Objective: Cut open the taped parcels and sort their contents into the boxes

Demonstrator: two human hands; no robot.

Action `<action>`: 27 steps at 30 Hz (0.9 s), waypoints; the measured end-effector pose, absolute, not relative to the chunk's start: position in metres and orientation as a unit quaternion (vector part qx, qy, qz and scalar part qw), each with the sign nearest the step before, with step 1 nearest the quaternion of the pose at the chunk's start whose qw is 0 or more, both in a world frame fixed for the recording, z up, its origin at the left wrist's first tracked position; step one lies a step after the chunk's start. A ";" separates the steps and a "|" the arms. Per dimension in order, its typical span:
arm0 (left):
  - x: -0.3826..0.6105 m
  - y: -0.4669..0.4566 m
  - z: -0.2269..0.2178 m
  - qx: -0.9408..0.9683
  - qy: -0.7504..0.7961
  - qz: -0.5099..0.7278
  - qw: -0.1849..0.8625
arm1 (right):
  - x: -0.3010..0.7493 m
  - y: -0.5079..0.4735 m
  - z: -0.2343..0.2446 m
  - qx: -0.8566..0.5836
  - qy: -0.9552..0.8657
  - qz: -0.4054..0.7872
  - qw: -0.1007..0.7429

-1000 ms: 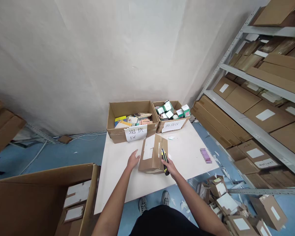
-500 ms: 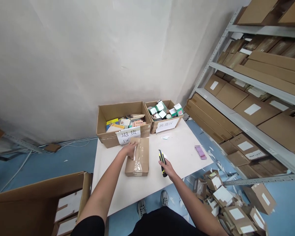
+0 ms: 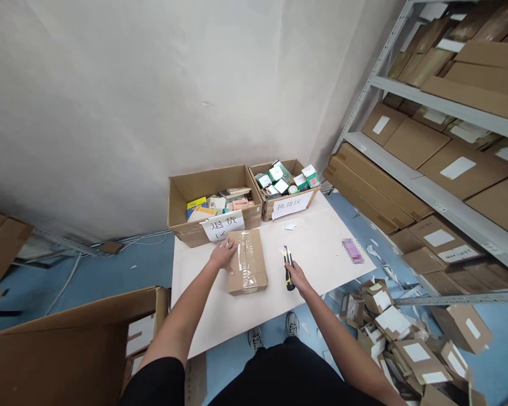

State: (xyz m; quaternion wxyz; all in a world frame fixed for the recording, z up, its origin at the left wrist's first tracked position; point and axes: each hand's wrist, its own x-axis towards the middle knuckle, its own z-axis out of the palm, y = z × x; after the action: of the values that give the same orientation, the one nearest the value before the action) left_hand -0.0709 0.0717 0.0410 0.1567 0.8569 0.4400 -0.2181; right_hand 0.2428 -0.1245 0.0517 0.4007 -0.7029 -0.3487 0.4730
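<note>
The left hand lies spread on the left side of a taped cardboard carton, fingers over its upper left edge and not closed around it; whether the thumb, partly lost against the cardboard, presses underneath cannot be told. The carton sits on the white tabletop, its clear tape glaring along the top seam, its underside out of sight. A white strip on the top is partly covered by the fingers.

The right hand is closed around a black-and-yellow utility knife, held near the carton but apart from it. The tip is too small and pale to judge how far the blade is out.

Behind, the carton's far edge overlaps the lower part of the paper sign on the larger open box; the booklets and packs inside overlap, their print unreadable. Toward the right of the tabletop, a purple object is pixelated beyond recognition. The big open carton at lower left is cut off by the frame.
</note>
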 end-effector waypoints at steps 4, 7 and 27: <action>-0.018 0.013 0.025 0.829 0.509 -0.154 0.173 | 0.239 -0.105 0.050 -0.698 -0.381 0.458 0.397; 0.031 -0.023 0.011 0.794 0.560 -0.132 0.196 | 0.232 -0.084 0.052 -0.690 -0.440 0.458 0.347; 0.082 -0.023 0.020 0.759 0.569 -0.188 0.255 | 0.199 0.001 0.053 -0.696 -0.665 0.267 -0.036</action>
State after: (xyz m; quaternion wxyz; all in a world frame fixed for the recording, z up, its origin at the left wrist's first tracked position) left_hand 0.0820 -0.0234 0.0198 0.2546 0.7590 0.5689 -0.1881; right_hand 0.1989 0.0014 0.0529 -0.0356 -0.6965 -0.6650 0.2672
